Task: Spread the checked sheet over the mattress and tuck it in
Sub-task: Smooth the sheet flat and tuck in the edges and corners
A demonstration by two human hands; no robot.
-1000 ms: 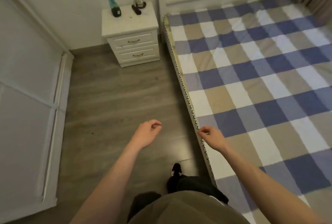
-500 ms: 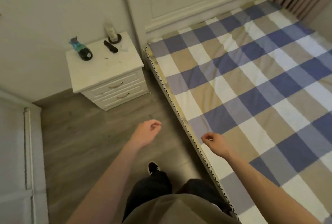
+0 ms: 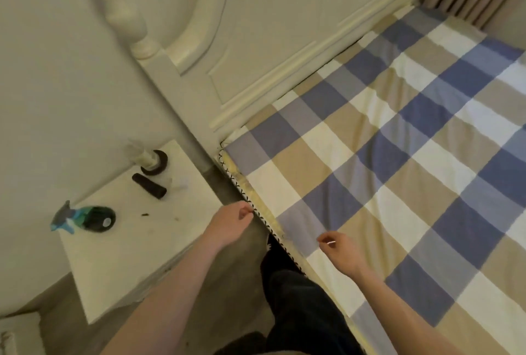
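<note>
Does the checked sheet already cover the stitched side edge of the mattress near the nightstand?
No, the checked sheet stops short of it; the stitched edge of the mattress lies bare near the nightstand.

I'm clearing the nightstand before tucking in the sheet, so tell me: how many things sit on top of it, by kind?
On the nightstand:
Spray bottle, lying on its side: 1
Dark cylinder, lying flat: 1
Dark round stand: 1
Pale container, upright in that stand: 1
Total: 4
A few dark crumbs are not counted.
</note>
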